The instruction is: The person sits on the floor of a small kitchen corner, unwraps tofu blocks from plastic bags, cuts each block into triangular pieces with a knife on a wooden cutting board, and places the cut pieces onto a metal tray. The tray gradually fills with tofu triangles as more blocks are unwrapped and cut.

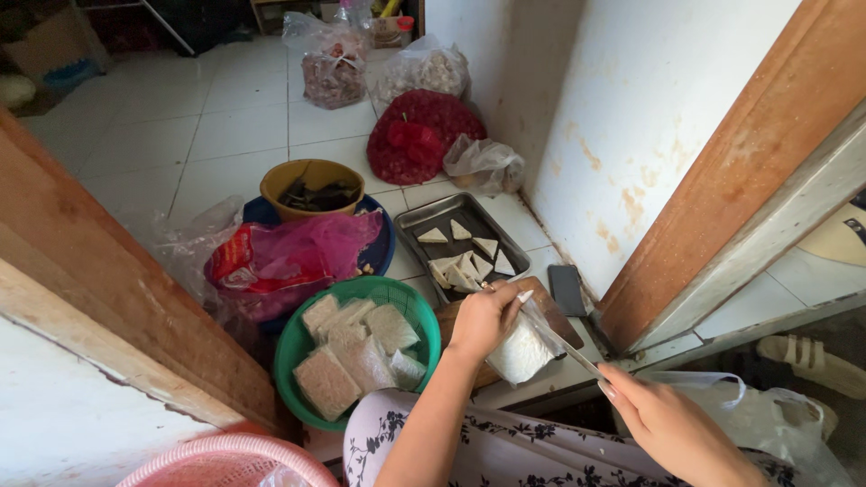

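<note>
Wrapped block (520, 353) in left grip (483, 317), tray edge (417, 213) near

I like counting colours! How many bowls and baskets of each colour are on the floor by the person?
Green basket: 1
Yellow bowl: 1
Blue bowl: 1
Pink basket: 1
Total: 4
</note>
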`<state>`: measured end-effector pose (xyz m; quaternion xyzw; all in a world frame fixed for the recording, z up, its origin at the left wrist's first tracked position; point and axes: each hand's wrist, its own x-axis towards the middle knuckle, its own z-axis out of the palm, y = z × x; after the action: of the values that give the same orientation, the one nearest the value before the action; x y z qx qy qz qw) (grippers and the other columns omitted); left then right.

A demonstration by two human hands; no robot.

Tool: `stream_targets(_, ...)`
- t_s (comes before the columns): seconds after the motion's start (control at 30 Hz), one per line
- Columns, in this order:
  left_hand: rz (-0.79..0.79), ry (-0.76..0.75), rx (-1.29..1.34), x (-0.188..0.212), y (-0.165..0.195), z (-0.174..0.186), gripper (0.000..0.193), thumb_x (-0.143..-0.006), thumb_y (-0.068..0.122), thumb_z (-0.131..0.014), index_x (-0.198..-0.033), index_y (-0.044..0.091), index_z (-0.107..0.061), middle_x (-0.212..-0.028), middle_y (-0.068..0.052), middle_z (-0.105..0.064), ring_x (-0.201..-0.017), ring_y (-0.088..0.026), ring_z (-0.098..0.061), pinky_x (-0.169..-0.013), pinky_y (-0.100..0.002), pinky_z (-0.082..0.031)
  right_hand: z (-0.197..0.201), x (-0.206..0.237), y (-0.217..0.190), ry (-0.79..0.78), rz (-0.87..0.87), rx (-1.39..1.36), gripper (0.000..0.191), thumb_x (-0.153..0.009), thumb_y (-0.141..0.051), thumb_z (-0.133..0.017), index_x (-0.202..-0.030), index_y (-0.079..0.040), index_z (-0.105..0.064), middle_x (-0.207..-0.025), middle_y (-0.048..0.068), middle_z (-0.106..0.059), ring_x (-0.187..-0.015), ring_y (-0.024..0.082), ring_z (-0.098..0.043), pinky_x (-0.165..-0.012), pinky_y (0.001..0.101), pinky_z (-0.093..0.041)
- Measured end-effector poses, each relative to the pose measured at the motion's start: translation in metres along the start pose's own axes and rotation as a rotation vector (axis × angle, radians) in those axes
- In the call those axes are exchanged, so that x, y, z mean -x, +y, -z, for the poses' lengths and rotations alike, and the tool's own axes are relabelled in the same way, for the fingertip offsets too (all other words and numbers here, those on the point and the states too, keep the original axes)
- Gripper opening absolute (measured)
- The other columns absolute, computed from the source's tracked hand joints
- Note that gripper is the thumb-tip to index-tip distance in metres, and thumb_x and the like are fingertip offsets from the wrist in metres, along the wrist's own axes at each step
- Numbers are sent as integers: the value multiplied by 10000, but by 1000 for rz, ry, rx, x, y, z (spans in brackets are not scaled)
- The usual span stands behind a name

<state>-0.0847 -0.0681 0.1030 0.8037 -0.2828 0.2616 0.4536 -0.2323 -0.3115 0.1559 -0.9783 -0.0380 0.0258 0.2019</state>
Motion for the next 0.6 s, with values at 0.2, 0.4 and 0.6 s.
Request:
stream_targets(0.2, -2, -53, -97, 2, -6, 0, 105, -890, 123, -707, -982, 94, -666, -1003, -95, -686, -779, -384, -673, -672, -474, -556, 23, -4, -28, -178, -93, 120, 453, -992, -392, -476, -1403, -217, -551, -756, 177, -747, -723, 383, -731, -700, 478, -565)
stream_targets(0.4, -9, -74, -146, 3, -14, -7, 92, -894, 141, -710, -967, 97, -678, -992, -84, -699, -770, -371, -679, -660, -470, -556, 25, -5, -32, -208, -66, 200, 406, -998, -382, -455, -1348, -190, -533, -710, 180, -712, -683, 386, -705, -667, 501, -538)
stream_targets(0.6, -172, -105, -216, 11, -17, -12, 87, -887, 147, -710, -938, 103, -655, -930, -68, -693, -799, -329, -700, -660, -445, -561, 6, -11, -26, -249, -15, 298, 281, -1034, -381, -461, -1102, -108, -474, -673, 176, -672, -690, 395, -679, -642, 536, -502)
